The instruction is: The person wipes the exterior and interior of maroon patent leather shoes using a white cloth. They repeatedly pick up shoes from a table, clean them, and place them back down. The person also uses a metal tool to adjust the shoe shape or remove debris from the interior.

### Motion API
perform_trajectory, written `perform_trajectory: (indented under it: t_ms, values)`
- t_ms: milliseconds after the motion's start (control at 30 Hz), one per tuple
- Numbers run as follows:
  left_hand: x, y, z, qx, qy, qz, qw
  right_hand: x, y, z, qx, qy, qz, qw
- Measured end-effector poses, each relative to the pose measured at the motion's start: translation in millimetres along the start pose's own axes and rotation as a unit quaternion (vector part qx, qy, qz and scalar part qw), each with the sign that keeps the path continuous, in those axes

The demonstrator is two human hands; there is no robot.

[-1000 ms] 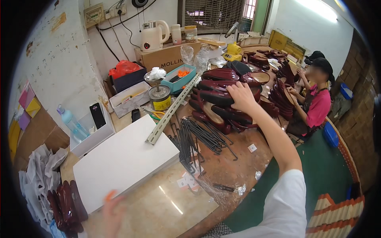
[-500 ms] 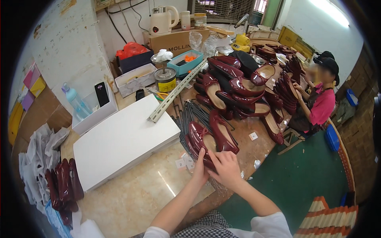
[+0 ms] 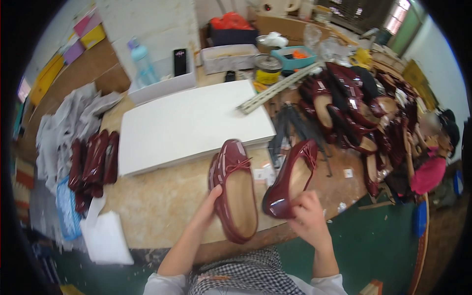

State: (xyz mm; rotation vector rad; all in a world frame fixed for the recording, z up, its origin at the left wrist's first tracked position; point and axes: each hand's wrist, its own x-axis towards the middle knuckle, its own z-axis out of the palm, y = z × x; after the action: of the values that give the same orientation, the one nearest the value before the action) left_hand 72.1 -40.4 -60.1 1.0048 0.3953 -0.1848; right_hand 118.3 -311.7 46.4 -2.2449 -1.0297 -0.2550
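Observation:
My left hand (image 3: 210, 202) grips a glossy burgundy ballet flat (image 3: 239, 209) by its left side, with the toe pointing away and the beige insole facing up. Along that side runs a second burgundy edge, perhaps another shoe pressed against it. Another burgundy flat with a thin bow (image 3: 283, 194) is tilted beside it, its heel end toward me. My right hand (image 3: 310, 216) has its fingers closed on the rear right edge of this shoe. Both shoes are over the near part of the marbled table (image 3: 162, 206).
A stack of white sheets (image 3: 191, 125) lies behind the shoes, a slotted metal strip (image 3: 278, 91) across its corner. To the right is a heap of burgundy flats (image 3: 351, 105), with a co-worker in pink (image 3: 428, 174) beyond. More burgundy shoes (image 3: 96, 157) sit at left near grey paper (image 3: 69, 123).
My view has swung left. Both hands were together on one shoe near the heap; now they are apart, each on a burgundy flat, closer to me.

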Motion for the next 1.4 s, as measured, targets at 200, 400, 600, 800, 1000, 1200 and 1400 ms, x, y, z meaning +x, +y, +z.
perform_trajectory:
  t_ms: [200, 400, 600, 800, 1000, 1200, 1400]
  values:
    - [-70, 36, -47, 0.588, 0.343, 0.198, 0.706, -12, -19, 103, 0.025, -0.301, -0.153, 0.941]
    - [-78, 36, -75, 0.452, 0.259, 0.125, 0.844, 13, -16, 97, 0.142, -0.252, -0.139, 0.947]
    - [-152, 31, -136, 0.532, 0.4, 0.068, 0.743, -12, -7, 139, 0.266, -0.143, 0.274, 0.913]
    - [-102, 56, -86, 0.679, 0.332, 0.13, 0.641, -23, 13, 142, 0.22, -0.13, 0.317, 0.913]
    - [89, 145, -96, 0.752, 0.317, 0.278, 0.506, -25, -2, 141, 0.297, -0.129, 0.289, 0.901]
    - [105, 127, -85, 0.681, 0.251, 0.372, 0.579, -36, -6, 101, 0.322, -0.029, 0.298, 0.898]
    - [-86, 45, 42, 0.446, -0.281, 0.488, 0.696, -6, -29, 116, 0.678, 0.024, 0.51, 0.529]
